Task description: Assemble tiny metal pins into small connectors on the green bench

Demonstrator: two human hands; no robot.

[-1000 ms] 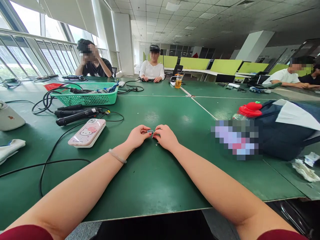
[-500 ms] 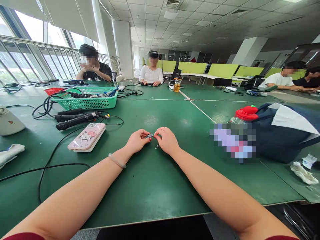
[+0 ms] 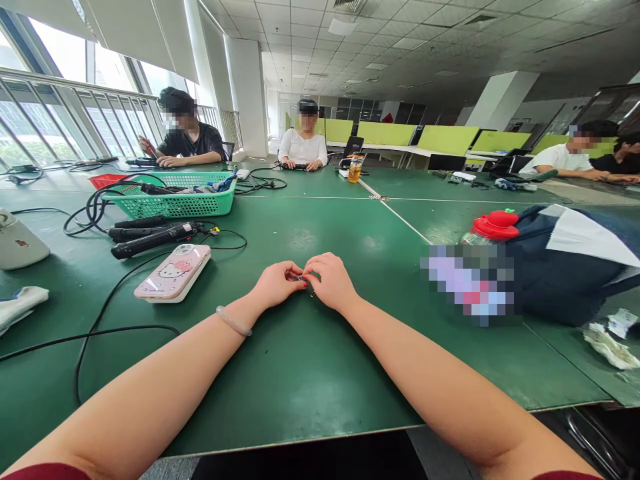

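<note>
Just above the green table point(image 3: 300, 373), my left hand point(image 3: 276, 285) pinches a small dark piece with pale markings point(image 3: 301, 277) between thumb and fingers. My right hand point(image 3: 331, 280) is closed too, its fingertips meeting the left ones at that piece. Most of the piece is hidden by my fingers, so its kind is unclear. Under my right fingers a tiny light-coloured bit point(image 3: 313, 294) lies on the tabletop, partly covered.
Left of my hands lie a pink phone point(image 3: 173, 272), black handles point(image 3: 155, 240), cables and a green basket point(image 3: 183, 203). A dark blue bag point(image 3: 555, 280) and a red-lidded bottle point(image 3: 495, 227) stand at right. Several people sit around the table.
My right hand has shifted slightly left, bringing its fingertips together with the left ones and covering more of the small piece. The person at far left has lowered their hands.
</note>
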